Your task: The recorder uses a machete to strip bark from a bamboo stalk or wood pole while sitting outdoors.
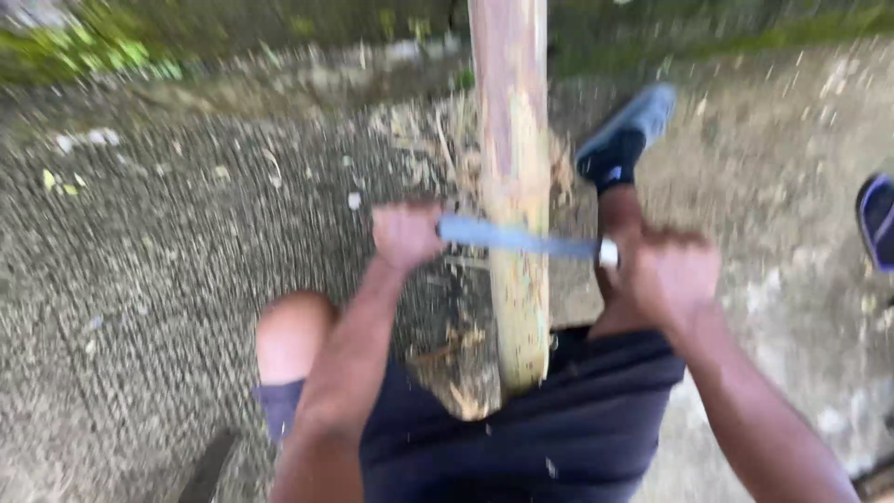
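While the picture is blurry, two bare hands can be seen gripping a long flat blade [517, 239] that lies crosswise over a wooden pole [512, 186]. No box, bowl or bag shows anywhere, so nothing holds anything.

The left hand [405, 235] is at about 9 o'clock from the pole. Its fingers are curled tight into a fist around the left end of the blade. The right hand [670, 275] is at about 3 o'clock from the pole. Its fingers are also curled shut, wrapped around the other end, just past a small pale ring on the tool. Neither hand is spread open.

The blade is pale blue-grey and touches the front of the pole near its middle. The pole runs from 12 o'clock at the top edge down to about 6 o'clock, where its lower end rests between the person's legs, against dark shorts [559, 428]. Its bark is partly peeled, showing pale yellow wood.

Bits of bark and wood shavings [447, 140] lie on the rough concrete ground [140, 279] beside the pole. A foot in a blue sandal [626, 130] sits at about 1 o'clock. Another blue sandal [877, 219] peeks in at 3 o'clock, at the edge.
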